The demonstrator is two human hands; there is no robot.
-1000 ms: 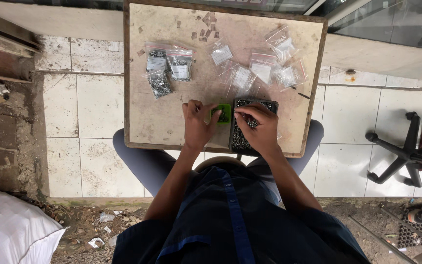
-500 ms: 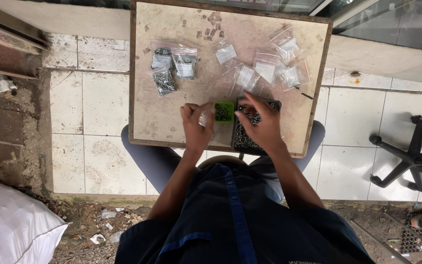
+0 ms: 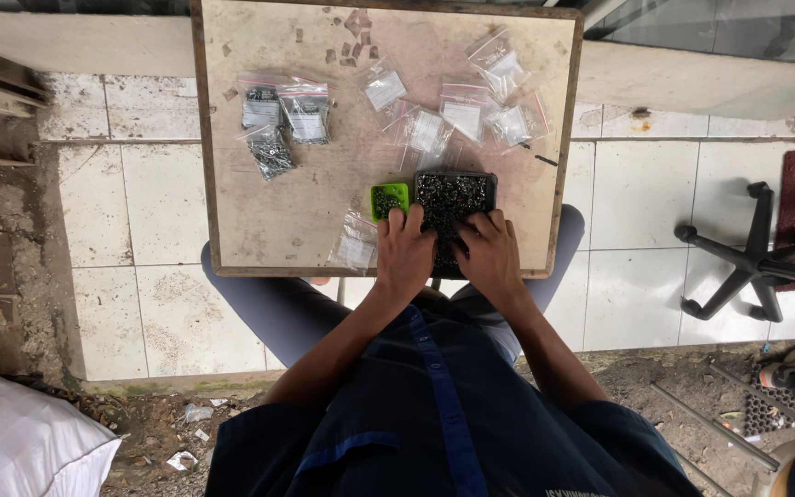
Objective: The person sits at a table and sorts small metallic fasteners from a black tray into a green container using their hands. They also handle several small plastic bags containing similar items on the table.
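Observation:
A black tray (image 3: 454,194) full of small dark metal parts sits at the near edge of a worn wooden table (image 3: 324,184). My left hand (image 3: 405,250) and my right hand (image 3: 489,253) both rest fingers-down in the near part of the tray. Whether either hand pinches any parts is hidden. A small green tub (image 3: 388,199) with the same parts stands just left of the tray, above my left hand. A small clear bag (image 3: 357,245) lies on the table beside my left hand.
Filled bags of dark parts (image 3: 280,118) lie at the table's left. Several clear, mostly empty bags (image 3: 457,115) lie at the back right. A chair base (image 3: 754,248) stands on the tiled floor to the right. A white sack (image 3: 20,442) lies bottom left.
Both hands have moved down into the black tray. The left hand has let go of the small clear bag, which now lies on the table beside it.

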